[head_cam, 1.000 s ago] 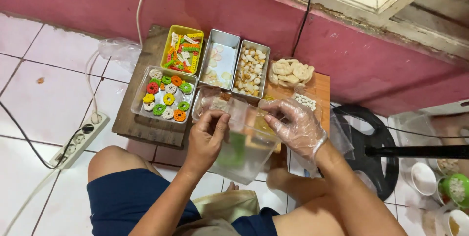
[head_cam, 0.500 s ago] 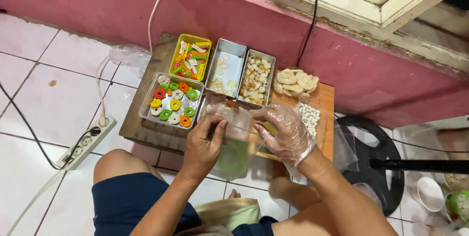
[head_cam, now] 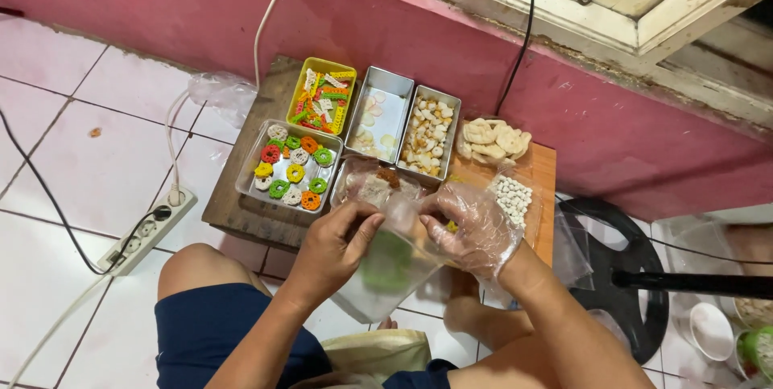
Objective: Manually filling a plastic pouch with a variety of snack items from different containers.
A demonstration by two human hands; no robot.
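Note:
My left hand [head_cam: 332,250] is bare and pinches the top edge of a clear plastic bag [head_cam: 385,272] with green contents showing through. My right hand [head_cam: 473,228], inside a thin clear plastic glove, grips the bag's opposite edge. Both hold it in front of a low wooden board [head_cam: 241,212]. On the board sit a metal tray of coloured ring crackers [head_cam: 291,167], a yellow tray of coloured stick crackers [head_cam: 322,97], a metal tray with pale chips [head_cam: 377,119], and a metal tray of small pale chunks [head_cam: 429,133].
Pale round crackers [head_cam: 493,141] and small white pellets [head_cam: 512,197] lie on an orange board [head_cam: 541,165]. A power strip [head_cam: 145,231] and cables lie on the white tiles at left. A black round stand [head_cam: 622,268] and bowls sit at right. The pink wall runs behind.
The camera view shifted slightly. My hands keep hold of the bag and have drawn it a little lower and closer to my knees.

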